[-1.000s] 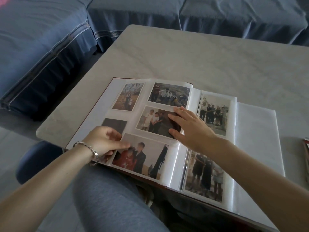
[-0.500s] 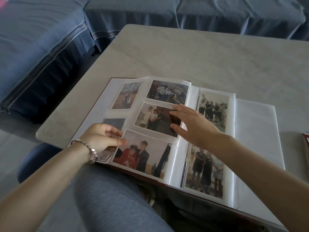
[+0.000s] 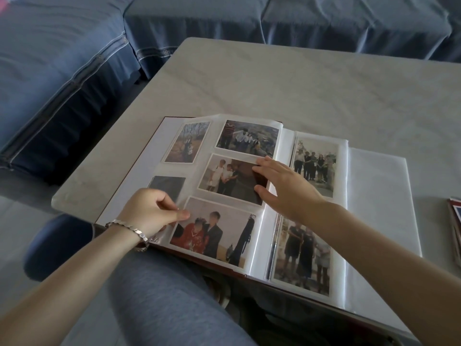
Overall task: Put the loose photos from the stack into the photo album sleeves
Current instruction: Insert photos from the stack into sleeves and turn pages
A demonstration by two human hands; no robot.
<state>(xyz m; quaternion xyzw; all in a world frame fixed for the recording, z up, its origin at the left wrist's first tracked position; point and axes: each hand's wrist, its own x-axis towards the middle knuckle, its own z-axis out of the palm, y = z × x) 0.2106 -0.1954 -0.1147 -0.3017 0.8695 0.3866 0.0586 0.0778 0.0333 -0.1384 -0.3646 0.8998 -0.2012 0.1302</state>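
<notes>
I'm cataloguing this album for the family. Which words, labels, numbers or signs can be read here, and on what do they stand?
No text can be read anywhere in this view.
On the photo album: no captions or labels show on its pages.
On the photos in the sleeves: only people and scenery; any small print is too blurred to tell.
On the stack at the right edge of the view: mostly cut off, nothing legible.

Silver link bracelet [image 3: 127, 230], prob. metal, on L wrist; grey-blue trousers [image 3: 159, 300]

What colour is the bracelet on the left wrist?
Silver; the bracelet shows best in the head view.
</notes>
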